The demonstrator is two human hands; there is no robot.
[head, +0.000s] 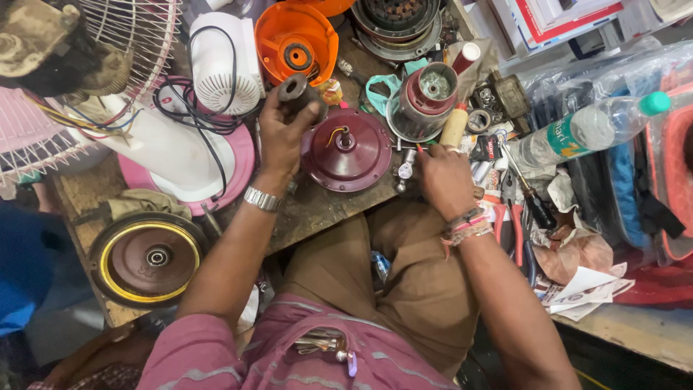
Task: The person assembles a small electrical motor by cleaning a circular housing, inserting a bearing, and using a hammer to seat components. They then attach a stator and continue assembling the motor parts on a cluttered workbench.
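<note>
Firmly, left hand (283,133) around dark cylinder (296,92)

The bench (317,209) has very little free room. The only bare wood is a narrow strip along the near edge, between the two hands, in front of the maroon motor cover (347,150). To the left, a white fan base (173,152) with black cables (209,115) and a round yellow-rimmed cover (146,257) block the way. At the far edge stand an orange housing (296,40) and a dark motor part (397,22). To the right, pliers (512,217), a screwdriver (530,198), a plastic bottle (585,130) and crumpled paper (577,253) lie close together, leaving no gap for passing.
</note>
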